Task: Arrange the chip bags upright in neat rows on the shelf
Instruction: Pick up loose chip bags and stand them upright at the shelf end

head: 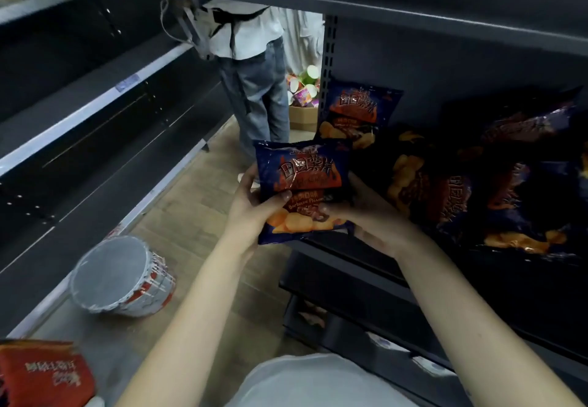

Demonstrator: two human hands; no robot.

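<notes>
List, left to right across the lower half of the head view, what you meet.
Red packet, foil-lidded cup on its side, left hand, held chip bag, right hand, heap of chip bags.

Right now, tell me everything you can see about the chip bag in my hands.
The chip bag is a glossy dark blue pouch, foil-like, puffed and apparently unopened, with red-orange flame artwork, pale lettering, the word Barbecue, and golden chips pictured near its bottom. It is held roughly upright, front toward the camera, just off the shelf edge. The left hand grips its left side, thumb across the front; the right hand grips its right side from behind.
</notes>
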